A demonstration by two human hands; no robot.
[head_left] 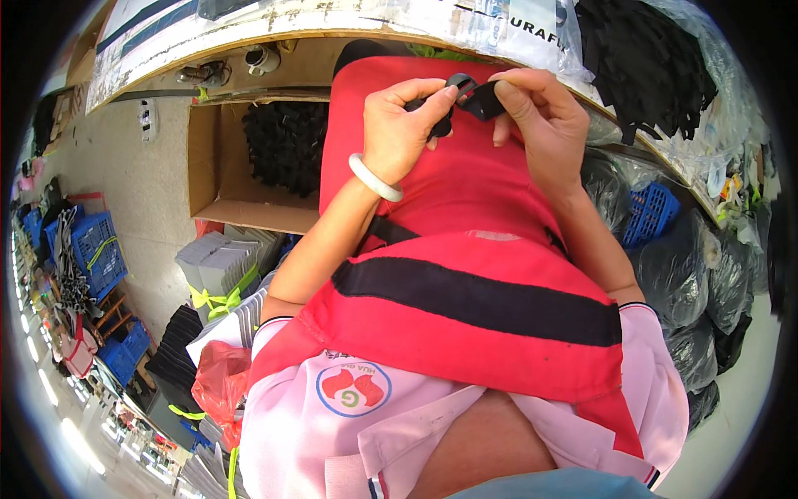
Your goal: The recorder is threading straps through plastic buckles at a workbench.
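Both hands are raised over the red apron on my lap, close to the table edge. My left hand, with a pale bangle at its wrist, is closed on a small black strap piece; its rounded end shows above the thumb, and more black material comes out below the fingers. My right hand pinches a flat black flap between thumb and fingers. The two black parts meet between my hands; whether they are one piece I cannot tell.
A table runs across the far side, with a heap of black strips on its right. An open cardboard box of black pieces stands left of my lap. Bundled grey pieces sit nearer; black bags and a blue basket lie right.
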